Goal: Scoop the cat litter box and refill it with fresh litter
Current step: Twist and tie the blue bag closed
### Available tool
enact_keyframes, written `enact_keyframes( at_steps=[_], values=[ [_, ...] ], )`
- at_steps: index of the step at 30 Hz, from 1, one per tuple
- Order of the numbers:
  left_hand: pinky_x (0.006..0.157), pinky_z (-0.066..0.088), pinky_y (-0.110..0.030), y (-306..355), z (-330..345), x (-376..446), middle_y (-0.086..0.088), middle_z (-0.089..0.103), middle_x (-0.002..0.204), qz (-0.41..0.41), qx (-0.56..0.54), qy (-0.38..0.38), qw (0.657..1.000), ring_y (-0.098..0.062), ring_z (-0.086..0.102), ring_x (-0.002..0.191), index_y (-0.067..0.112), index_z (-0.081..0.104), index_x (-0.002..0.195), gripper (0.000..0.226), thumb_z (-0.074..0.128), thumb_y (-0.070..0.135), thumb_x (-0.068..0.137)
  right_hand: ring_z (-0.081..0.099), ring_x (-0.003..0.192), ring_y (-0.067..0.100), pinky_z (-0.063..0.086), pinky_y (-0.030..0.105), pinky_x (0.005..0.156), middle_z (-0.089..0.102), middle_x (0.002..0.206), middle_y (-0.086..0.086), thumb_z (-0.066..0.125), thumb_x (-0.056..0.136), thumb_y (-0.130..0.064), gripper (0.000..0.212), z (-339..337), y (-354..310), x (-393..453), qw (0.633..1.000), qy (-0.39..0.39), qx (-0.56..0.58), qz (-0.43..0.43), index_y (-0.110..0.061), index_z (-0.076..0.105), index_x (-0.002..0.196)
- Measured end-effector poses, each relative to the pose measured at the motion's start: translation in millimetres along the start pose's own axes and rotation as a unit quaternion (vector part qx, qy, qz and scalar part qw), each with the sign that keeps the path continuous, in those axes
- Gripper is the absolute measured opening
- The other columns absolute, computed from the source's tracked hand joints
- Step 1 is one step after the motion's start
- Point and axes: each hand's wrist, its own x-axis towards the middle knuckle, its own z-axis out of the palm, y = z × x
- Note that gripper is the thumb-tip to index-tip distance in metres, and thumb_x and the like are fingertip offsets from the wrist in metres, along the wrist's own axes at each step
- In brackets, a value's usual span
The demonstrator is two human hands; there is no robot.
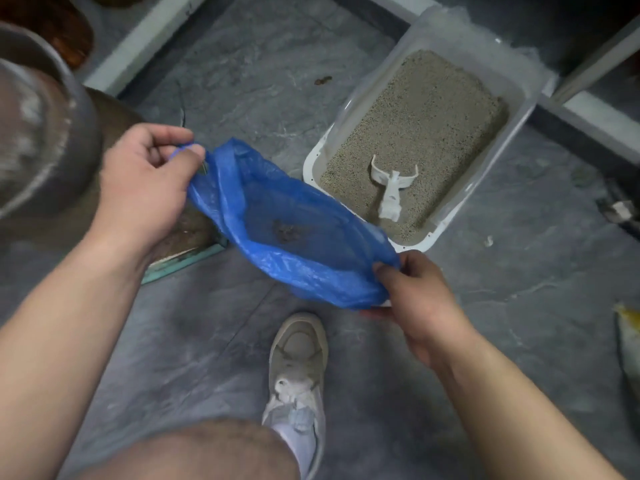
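In the head view, a blue plastic bag [294, 230] is held stretched between both hands above the grey floor [173, 341], its mouth spread wide, presumably so that scooped waste can be dropped in; a dark clump [285, 231] is seen through the film. The left hand [149, 181], at nine o'clock of the bag, is curled around a thin handle loop. The right hand [412, 299], at five o'clock, is closed in a pinch on the bag's rim. The litter box [426, 133] is placed on the floor at two o'clock of the bag, filled with tan litter. A white scoop [393, 188] is left lying in the litter at its near end, untouched, handle toward the person. A pale sneaker [298, 368] is planted at six o'clock.
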Motion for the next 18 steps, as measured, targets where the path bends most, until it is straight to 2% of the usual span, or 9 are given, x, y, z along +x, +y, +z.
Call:
enact_keyframes(
  at_steps=[3, 6, 9, 11, 14, 16, 18],
  values=[
    [0.067, 0.047, -0.031, 54.9, -21.4, -26.8, 0.003, 0.063, 0.079, 0.000, 0.023, -0.041, 0.999, -0.014, 0.057, 0.071, 0.032, 0.065, 0.095, 0.011, 0.071, 0.028, 0.086, 0.066, 0.082, 0.034, 0.056, 0.045, 0.077, 0.064, 0.085, 0.011, 0.068, 0.083, -0.018, 0.012, -17.0, -33.5, -52.9, 0.999, 0.027, -0.013, -0.021, -0.015, 0.056, 0.085],
    [0.059, 0.044, -0.017, 117.5, -47.0, -59.3, 0.004, 0.060, 0.079, -0.001, 0.046, -0.079, 0.996, -0.005, 0.054, 0.064, 0.027, 0.063, 0.105, 0.016, 0.070, 0.020, 0.092, 0.060, 0.077, 0.023, 0.048, 0.039, 0.073, 0.063, 0.084, 0.011, 0.069, 0.087, -0.009, 0.016, -34.3, -73.4, -115.5, 1.000, 0.025, -0.003, -0.011, -0.015, 0.056, 0.081],
    [0.058, 0.044, -0.017, 188.6, -75.5, -93.3, 0.003, 0.061, 0.081, -0.009, 0.060, -0.084, 0.995, -0.003, 0.054, 0.062, 0.022, 0.063, 0.109, 0.019, 0.070, 0.018, 0.092, 0.058, 0.075, 0.022, 0.045, 0.037, 0.071, 0.061, 0.083, 0.012, 0.071, 0.086, -0.009, 0.019, -53.3, -119.7, -184.8, 1.000, 0.026, 0.016, -0.005, -0.014, 0.054, 0.080],
    [0.062, 0.048, -0.024, 237.2, -95.5, -118.0, 0.000, 0.062, 0.082, -0.020, 0.063, -0.085, 0.994, -0.004, 0.056, 0.064, 0.021, 0.063, 0.109, 0.019, 0.070, 0.017, 0.092, 0.058, 0.074, 0.022, 0.046, 0.038, 0.071, 0.061, 0.082, 0.012, 0.078, 0.077, -0.019, 0.023, -67.8, -150.8, -234.9, 0.999, 0.026, 0.022, -0.005, -0.014, 0.056, 0.082],
    [0.068, 0.053, -0.033, 315.7, -125.5, -162.4, -0.005, 0.065, 0.087, -0.030, 0.069, -0.102, 0.992, -0.010, 0.059, 0.069, 0.019, 0.064, 0.107, 0.018, 0.071, 0.017, 0.090, 0.061, 0.073, 0.021, 0.048, 0.038, 0.073, 0.067, 0.084, 0.008, 0.081, 0.062, -0.051, 0.053, -95.7, -200.1, -317.7, 1.000, 0.029, -0.002, 0.007, -0.008, 0.063, 0.086],
    [0.069, 0.052, -0.029, 372.2, -147.3, -194.9, -0.002, 0.066, 0.085, -0.019, 0.074, -0.111, 0.991, -0.008, 0.058, 0.068, 0.020, 0.064, 0.104, 0.016, 0.071, 0.018, 0.090, 0.067, 0.079, 0.022, 0.052, 0.037, 0.078, 0.075, 0.091, 0.003, 0.072, 0.071, -0.061, 0.053, -118.6, -233.6, -378.4, 0.999, 0.042, -0.006, 0.004, -0.014, 0.071, 0.094],
    [0.068, 0.050, -0.026, 428.2, -172.2, -225.0, 0.001, 0.065, 0.084, 0.001, 0.088, -0.113, 0.990, -0.009, 0.057, 0.068, 0.024, 0.064, 0.102, 0.015, 0.072, 0.020, 0.089, 0.067, 0.080, 0.021, 0.052, 0.035, 0.076, 0.076, 0.092, 0.005, 0.066, 0.086, -0.051, 0.039, -145.5, -263.6, -435.3, 0.996, 0.088, -0.003, -0.028, -0.014, 0.074, 0.093]
  ],
)
